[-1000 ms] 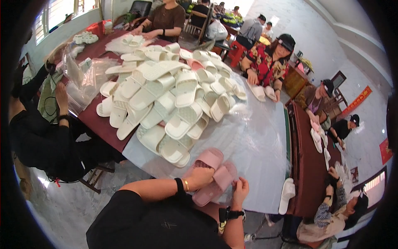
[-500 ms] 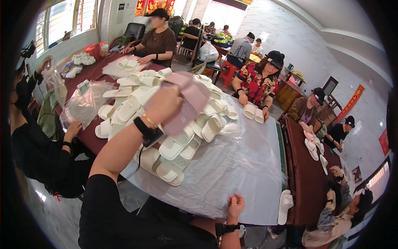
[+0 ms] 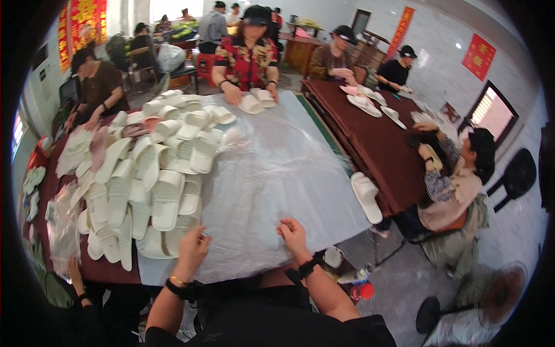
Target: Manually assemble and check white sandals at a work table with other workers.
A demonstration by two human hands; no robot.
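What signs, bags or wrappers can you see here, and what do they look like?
Red banner: back wall, top left, gold marks.
Red square sign: right wall.
Red hanging strip: beside the far door.
Clear plastic bags: table's left edge, crumpled.
Clear plastic sheet: spread over the table.

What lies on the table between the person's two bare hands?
In the head view, only clear plastic sheet over the table lies between the left hand and the right hand; no slipper lies there.

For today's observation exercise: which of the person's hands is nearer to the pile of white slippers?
Left. The left hand rests at the near edge of the pile of white slippers, about touching it. The right hand lies apart on the clear plastic sheet.
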